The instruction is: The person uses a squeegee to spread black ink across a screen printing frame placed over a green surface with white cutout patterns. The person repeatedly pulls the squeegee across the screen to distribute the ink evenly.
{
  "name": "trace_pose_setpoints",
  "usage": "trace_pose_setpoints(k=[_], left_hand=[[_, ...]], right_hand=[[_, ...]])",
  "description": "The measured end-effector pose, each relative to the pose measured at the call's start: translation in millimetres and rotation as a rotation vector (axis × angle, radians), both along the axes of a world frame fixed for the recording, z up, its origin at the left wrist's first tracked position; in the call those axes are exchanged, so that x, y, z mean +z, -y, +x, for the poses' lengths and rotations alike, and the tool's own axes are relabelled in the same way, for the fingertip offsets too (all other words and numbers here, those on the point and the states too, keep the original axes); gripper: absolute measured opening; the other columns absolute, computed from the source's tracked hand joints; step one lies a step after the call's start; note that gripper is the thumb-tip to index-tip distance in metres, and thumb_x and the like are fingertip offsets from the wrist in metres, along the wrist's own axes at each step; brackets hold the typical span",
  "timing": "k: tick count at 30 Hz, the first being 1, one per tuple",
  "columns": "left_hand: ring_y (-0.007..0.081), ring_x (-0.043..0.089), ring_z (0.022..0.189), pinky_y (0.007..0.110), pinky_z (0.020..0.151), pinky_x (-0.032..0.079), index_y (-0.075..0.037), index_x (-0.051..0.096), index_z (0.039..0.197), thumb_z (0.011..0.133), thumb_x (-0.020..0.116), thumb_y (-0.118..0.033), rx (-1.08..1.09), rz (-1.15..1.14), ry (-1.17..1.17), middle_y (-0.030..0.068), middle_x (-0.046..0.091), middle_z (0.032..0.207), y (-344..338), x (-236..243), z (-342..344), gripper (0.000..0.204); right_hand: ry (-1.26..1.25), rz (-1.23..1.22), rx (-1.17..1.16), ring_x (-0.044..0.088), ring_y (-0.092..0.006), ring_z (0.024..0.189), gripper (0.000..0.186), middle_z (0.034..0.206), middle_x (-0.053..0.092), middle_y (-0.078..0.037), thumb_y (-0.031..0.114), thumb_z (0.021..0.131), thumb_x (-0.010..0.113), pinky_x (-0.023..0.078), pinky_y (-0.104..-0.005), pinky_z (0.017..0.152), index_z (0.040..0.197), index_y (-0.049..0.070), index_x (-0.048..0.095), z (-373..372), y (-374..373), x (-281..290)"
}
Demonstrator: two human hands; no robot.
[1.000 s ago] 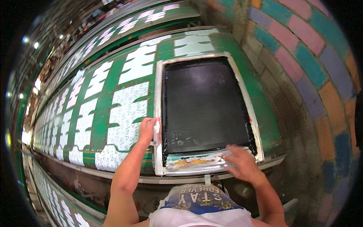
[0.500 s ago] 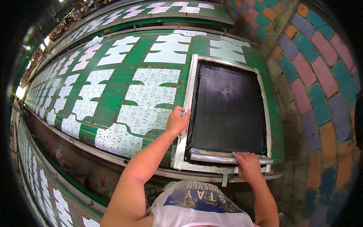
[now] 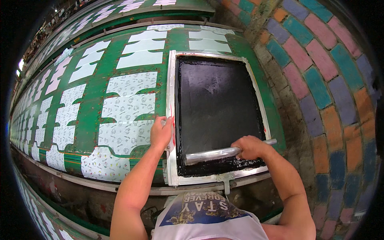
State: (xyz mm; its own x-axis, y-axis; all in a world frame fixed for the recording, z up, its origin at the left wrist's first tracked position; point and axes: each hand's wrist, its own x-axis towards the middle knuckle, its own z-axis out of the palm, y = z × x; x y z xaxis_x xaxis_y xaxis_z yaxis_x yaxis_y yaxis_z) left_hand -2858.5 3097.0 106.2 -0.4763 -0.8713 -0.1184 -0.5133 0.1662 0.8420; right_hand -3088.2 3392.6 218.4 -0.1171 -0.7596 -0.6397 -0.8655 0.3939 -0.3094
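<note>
A screen printing frame (image 3: 172,92) with metal edges lies on the green table, its mesh (image 3: 218,100) covered in black ink. My left hand (image 3: 161,134) grips the frame's left edge, thumb and fingers closed round it. Wrapped over the middle-right of a silver metal squeegee (image 3: 212,155) is my right hand (image 3: 249,147). The squeegee lies slantwise across the near part of the mesh, its right end higher in view and reaching over the frame's right edge. Whether its underside presses on the mesh is hidden.
Rows of cut fabric pieces (image 3: 127,106), white and patterned, lie on the green table (image 3: 86,100) left of and beyond the frame. A metal bracket (image 3: 226,183) juts from the frame's near edge. A painted brick wall (image 3: 332,92) rises on the right.
My right hand has lifted the squeegee from the near edge and moved it a little farther up the mesh, tilting it. My left hand stays on the frame's left edge; the view has shifted.
</note>
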Motion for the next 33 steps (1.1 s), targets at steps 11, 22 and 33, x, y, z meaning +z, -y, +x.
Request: trace_pose_setpoints(k=[11, 22, 33], left_hand=[[0.0311, 0.070, 0.072, 0.046, 0.071, 0.052, -0.004, 0.071, 0.114, 0.106, 0.068, -0.038, 0.011, -0.077, 0.055, 0.0182, 0.072, 0.079, -8, 11, -5, 0.035], [0.0294, 0.075, 0.081, 0.042, 0.078, 0.058, -0.002, 0.069, 0.116, 0.106, 0.071, -0.031, -0.008, -0.117, 0.097, 0.0176, 0.078, 0.091, -10, 16, -10, 0.031], [0.0294, 0.074, 0.090, 0.042, 0.083, 0.056, -0.002, 0.069, 0.117, 0.106, 0.070, -0.032, -0.012, -0.102, 0.075, 0.0194, 0.078, 0.098, -8, 12, -7, 0.032]], right_hand=[[-0.327, -0.444, -0.108, 0.074, -0.0394, 0.111, 0.029, 0.114, 0.079, -0.013, 0.018, 0.087, 0.077, 0.059, -0.0535, 0.096, 0.116, 0.019, 0.077, -181, 160, -49], [-0.528, -0.614, -0.139, 0.074, -0.0374, 0.116, 0.034, 0.121, 0.077, -0.014, 0.013, 0.091, 0.069, 0.060, -0.0536, 0.096, 0.124, 0.018, 0.076, -275, 268, -79], [-0.419, -0.491, -0.069, 0.072, -0.0389, 0.119, 0.040, 0.123, 0.075, -0.014, 0.008, 0.087, 0.066, 0.059, -0.0536, 0.099, 0.125, 0.015, 0.075, -259, 253, -68]])
